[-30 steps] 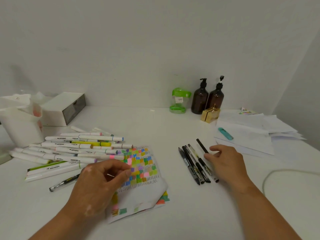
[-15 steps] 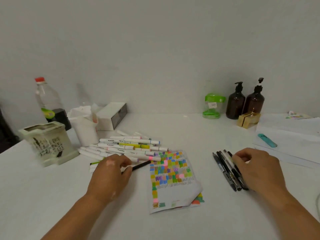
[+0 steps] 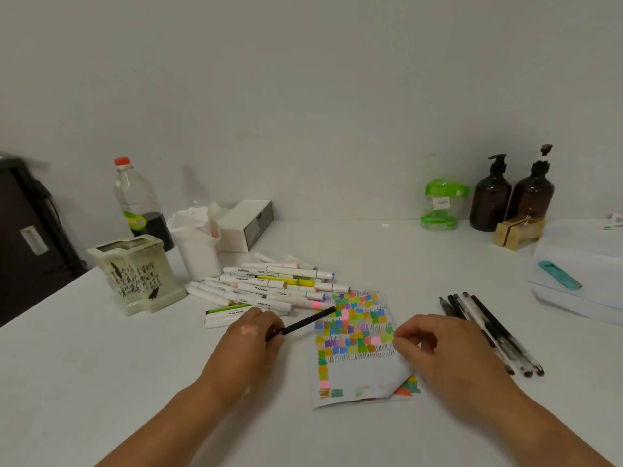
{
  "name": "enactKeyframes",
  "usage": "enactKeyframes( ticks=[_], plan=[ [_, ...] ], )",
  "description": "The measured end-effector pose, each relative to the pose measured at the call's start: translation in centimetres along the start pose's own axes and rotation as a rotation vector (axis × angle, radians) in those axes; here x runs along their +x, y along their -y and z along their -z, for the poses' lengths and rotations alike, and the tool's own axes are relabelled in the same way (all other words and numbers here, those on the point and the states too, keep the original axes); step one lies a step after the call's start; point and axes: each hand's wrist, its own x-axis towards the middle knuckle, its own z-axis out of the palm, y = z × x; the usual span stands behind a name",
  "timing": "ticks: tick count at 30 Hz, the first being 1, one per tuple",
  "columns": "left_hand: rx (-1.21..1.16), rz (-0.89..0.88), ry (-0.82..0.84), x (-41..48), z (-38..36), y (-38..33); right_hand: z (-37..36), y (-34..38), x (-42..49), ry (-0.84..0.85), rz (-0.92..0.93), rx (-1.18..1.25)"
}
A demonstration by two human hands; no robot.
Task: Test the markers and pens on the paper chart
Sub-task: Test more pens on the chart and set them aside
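Now your surface (image 3: 101, 382) carries the paper chart (image 3: 357, 372): markers (image 3: 276, 284) heaped just left, pens (image 3: 495, 332) right. Your left hand (image 3: 253, 335) grips a black pen (image 3: 303, 323) reaching its edge; your right hand (image 3: 448, 352) curls at its right edge, grasp unclear.

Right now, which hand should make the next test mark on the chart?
Probably left: left hand grips the black pen, its end over the paper chart; right hand holds no pen.

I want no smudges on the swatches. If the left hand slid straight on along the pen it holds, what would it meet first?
Probably the paper chart: the black pen in the left hand reaches its upper left corner, markers just beyond. Height above the paper is unclear.
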Motion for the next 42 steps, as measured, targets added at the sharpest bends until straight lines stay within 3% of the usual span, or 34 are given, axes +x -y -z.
enactKeyframes(
  ticks=[5,10,18,25,28,33,42],
  plan=[
    [-0.235,-0.096,0.078,0.7,-1.0,-4.5,-0.8,0.9,-0.1,0.107,-0.138,0.313],
    [-0.237,-0.247,0.126,1.0,-3.4,-6.5,-0.6,1.5,0.2,0.196,-0.288,0.797],
    [-0.165,-0.389,0.027,0.0,-3.9,-7.0,-1.2,2.3,-0.2,0.283,-0.199,0.76],
    [-0.054,-0.2,0.111,0.5,-5.0,-5.4,0.1,0.8,0.9,-0.035,-0.309,0.93],
    [0.001,-0.212,0.174,0.6,-5.0,-5.0,0.2,0.4,0.9,0.008,-0.356,0.864],
    [-0.01,-0.213,0.169,0.3,-4.8,-4.5,-0.3,-0.2,0.7,0.025,-0.34,0.414],
    [0.011,-0.201,0.183,0.1,-4.8,-4.4,-0.4,0.4,0.4,0.077,-0.328,0.317]
  ],
)
